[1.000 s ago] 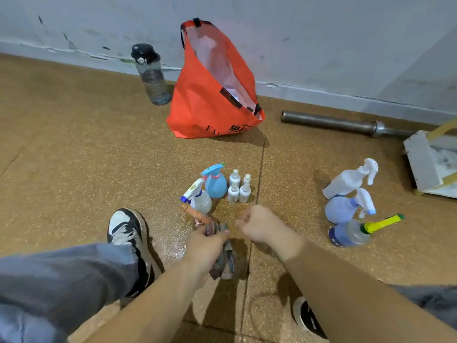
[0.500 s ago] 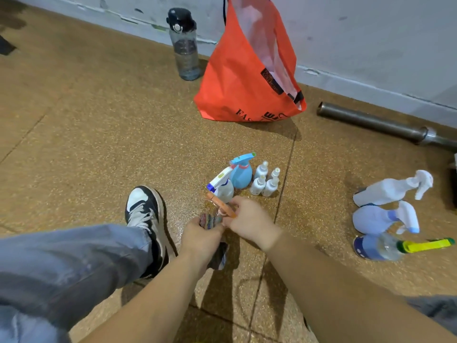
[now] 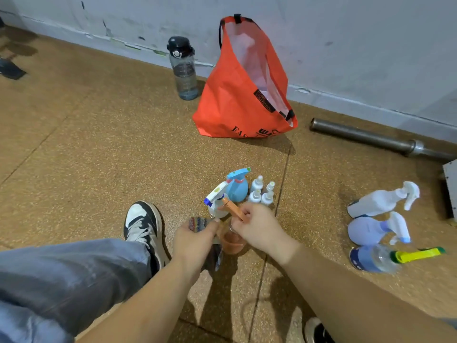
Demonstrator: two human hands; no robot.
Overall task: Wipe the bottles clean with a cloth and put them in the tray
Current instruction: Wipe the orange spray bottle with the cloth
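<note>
Right hand (image 3: 257,229): fingers curled round the neck of the orange spray bottle (image 3: 232,242), just under its trigger; I cannot tell whether the bottle rests on the floor.
Left hand (image 3: 195,240): pinches a striped cloth (image 3: 197,223) between thumb and fingers at the bottle's 9 o'clock side; the cloth's loose end hangs under the palm.
Standing bottles: at 12 o'clock, just beyond the hands, a white spray bottle (image 3: 217,209), a blue spray bottle (image 3: 236,185) and four small white bottles (image 3: 262,193), upright and close together.
Lying bottles: at 3 o'clock, well apart, three spray bottles (image 3: 368,230) on their sides.
Shoe (image 3: 144,226): at 9 o'clock, near the left hand.
Bag (image 3: 235,102): farther out at 12 o'clock, by the wall.
Water bottle (image 3: 184,70): upright at the bag's 9 o'clock.
Metal bar (image 3: 366,138): at the bag's 3 o'clock, along the wall.
</note>
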